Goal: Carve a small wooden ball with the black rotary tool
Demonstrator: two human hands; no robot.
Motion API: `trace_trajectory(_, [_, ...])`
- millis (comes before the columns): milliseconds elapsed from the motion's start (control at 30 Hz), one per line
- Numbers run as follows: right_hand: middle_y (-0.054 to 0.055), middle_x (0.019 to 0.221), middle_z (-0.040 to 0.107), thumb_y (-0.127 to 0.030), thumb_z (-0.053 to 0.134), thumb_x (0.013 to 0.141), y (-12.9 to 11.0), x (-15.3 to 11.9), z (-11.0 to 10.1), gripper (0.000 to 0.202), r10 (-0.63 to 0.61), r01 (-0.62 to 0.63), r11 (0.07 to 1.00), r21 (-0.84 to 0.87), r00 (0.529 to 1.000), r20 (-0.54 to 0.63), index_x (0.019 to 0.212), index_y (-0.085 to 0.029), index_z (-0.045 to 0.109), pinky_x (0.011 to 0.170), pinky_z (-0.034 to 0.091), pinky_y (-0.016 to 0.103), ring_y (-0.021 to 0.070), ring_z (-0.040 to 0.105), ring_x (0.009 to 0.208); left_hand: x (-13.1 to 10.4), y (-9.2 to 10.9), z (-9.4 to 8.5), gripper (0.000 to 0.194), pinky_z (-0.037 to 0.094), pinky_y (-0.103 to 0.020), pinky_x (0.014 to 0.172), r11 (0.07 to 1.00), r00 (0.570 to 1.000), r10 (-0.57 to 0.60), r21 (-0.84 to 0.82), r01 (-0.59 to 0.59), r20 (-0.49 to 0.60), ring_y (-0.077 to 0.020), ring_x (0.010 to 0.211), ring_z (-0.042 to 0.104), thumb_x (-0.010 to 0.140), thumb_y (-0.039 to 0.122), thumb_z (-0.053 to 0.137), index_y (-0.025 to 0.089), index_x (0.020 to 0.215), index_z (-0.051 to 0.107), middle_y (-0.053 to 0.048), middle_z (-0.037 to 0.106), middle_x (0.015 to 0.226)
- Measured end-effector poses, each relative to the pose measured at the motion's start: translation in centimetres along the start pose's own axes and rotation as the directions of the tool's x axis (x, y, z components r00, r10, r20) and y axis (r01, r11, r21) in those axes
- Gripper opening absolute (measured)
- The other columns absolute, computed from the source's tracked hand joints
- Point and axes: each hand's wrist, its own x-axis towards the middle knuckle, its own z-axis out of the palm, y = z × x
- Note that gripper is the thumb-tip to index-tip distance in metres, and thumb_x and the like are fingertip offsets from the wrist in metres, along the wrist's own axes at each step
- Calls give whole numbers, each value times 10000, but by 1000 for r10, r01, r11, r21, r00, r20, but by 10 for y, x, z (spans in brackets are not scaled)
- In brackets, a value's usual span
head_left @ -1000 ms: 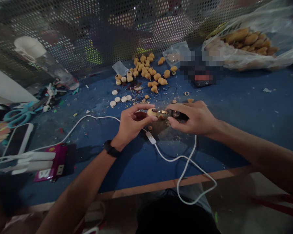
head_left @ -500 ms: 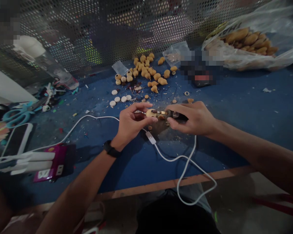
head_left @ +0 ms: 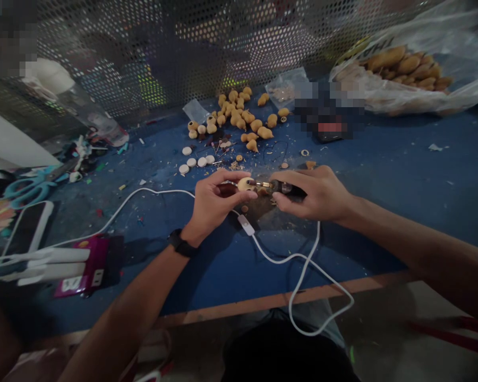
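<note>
My left hand (head_left: pixel 219 196) pinches a small pale gourd (head_left: pixel 246 184) between thumb and fingers; dark spots show on its surface. My right hand (head_left: pixel 314 192) is wrapped round a black rotary tool (head_left: pixel 287 188) with a brass-coloured collet. The tool's tip points left and meets the gourd's right side, though the exact contact is too small to tell. A white cord with an inline switch (head_left: pixel 246 225) runs below both hands. Beyond them lie a pile of small tan gourds (head_left: pixel 237 118) and several white discs (head_left: pixel 191 162).
A clear plastic bag of larger gourds (head_left: pixel 410 66) stands at the back right, near a dark phone-like object (head_left: pixel 330 133). On the left are blue scissors (head_left: pixel 27 189), a phone (head_left: pixel 27 228) and a purple power block with white plugs (head_left: pixel 97 265). A perforated metal screen (head_left: pixel 207 48) closes the back.
The gourd has turned very slightly in my left hand, whose fingers have shifted a little. My right hand and the rotary tool stay almost where they were.
</note>
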Motion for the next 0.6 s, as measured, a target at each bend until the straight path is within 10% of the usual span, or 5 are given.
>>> trace_trajectory(233, [11,749,741,-363,564,1000,-7,3,-9,232,-19,15,990,140,999,27,1096,-196,693,585,457,273,151,649,587,5,-5,-2,410,656,-262,657,993,992,-85,-85,77,-95,-150,717,769,717,416,944,190,1024,793,-39,811,895])
trace_trajectory(600, [100,1058,772,-333,510,1048,-36,-9,6,255,-460,371,823,430,879,122,1232,-186,608,823,604,337,212,752,962,11,-16,-7,490,621,-241,643,985,990,-112,-144,99,-84,-157,766,797,825,533,861,218,1163,697,-18,786,909])
